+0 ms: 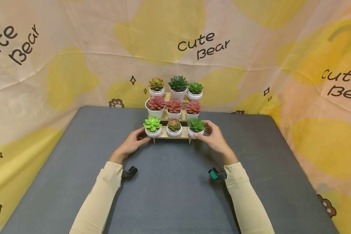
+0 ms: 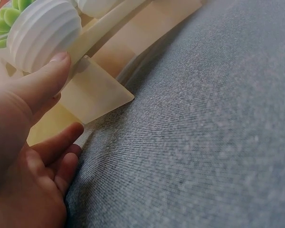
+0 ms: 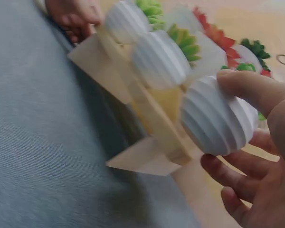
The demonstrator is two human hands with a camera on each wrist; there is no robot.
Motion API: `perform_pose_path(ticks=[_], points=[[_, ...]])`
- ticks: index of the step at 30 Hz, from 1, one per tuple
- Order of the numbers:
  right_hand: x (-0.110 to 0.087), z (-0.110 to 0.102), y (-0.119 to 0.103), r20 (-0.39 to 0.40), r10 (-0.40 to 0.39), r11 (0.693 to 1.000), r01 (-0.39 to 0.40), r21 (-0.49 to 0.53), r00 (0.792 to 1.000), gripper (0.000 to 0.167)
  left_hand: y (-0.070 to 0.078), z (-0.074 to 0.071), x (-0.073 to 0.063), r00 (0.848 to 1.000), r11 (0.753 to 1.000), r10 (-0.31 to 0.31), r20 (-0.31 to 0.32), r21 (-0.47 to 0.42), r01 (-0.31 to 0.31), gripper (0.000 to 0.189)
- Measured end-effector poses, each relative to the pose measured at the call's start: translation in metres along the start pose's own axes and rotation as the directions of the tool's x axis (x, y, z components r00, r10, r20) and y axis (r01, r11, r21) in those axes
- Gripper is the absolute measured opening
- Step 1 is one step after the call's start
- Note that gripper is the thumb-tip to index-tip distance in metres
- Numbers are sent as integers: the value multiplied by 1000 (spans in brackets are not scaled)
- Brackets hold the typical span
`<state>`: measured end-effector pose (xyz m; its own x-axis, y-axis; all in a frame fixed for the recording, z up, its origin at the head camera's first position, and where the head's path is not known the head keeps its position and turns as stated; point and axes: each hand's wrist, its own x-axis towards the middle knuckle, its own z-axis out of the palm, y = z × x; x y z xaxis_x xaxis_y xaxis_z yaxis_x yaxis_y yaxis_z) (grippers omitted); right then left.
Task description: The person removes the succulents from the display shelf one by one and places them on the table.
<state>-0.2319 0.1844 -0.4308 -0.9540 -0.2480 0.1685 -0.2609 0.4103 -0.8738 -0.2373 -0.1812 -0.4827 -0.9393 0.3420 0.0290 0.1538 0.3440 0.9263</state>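
Observation:
A three-tier wooden plant stand (image 1: 182,133) holds artificial succulents in white pots. My right hand (image 1: 214,138) is at the green succulent (image 1: 197,125) on the right of the bottom tier. Thumb and fingers pinch its ribbed white pot (image 3: 216,116) in the right wrist view. At the bottom tier's left end, my left hand (image 1: 131,142) grips the stand, thumb against its front edge near the pot (image 2: 47,33) of the light-green succulent (image 1: 152,124). Its other fingers are partly hidden behind the wood. A brownish succulent (image 1: 174,125) sits between them.
Three reddish succulents (image 1: 174,105) fill the middle tier, and three more, including a dark-green one (image 1: 178,83), stand on top. The stand rests on a grey table (image 1: 172,188) near its back edge. A patterned cloth (image 1: 161,35) hangs behind it.

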Motion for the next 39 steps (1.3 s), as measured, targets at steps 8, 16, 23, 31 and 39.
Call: perform_pose_path(ticks=[8, 16, 23, 31, 39], points=[[-6, -19, -4, 37, -5, 999, 4, 35, 999, 55, -2, 1, -3, 1000, 1000, -12, -9, -6, 12, 64], [-11, -29, 1, -15, 15, 999, -15, 42, 1000, 59, 0, 3, -9, 1000, 1000, -16, -9, 5, 16, 64], [-10, -36, 16, -69, 62, 993, -55, 100, 996, 59, -1, 3, -10, 1000, 1000, -9, -7, 12, 9, 64], [-5, -39, 36, -70, 123, 989, -116, 91, 990, 61, -2, 0, -3, 1000, 1000, -9, -4, 29, 9, 64], [-3, -38, 45, -68, 164, 985, -159, 68, 984, 63, 1, 0, -1, 1000, 1000, -6, -2, 25, 6, 64]])
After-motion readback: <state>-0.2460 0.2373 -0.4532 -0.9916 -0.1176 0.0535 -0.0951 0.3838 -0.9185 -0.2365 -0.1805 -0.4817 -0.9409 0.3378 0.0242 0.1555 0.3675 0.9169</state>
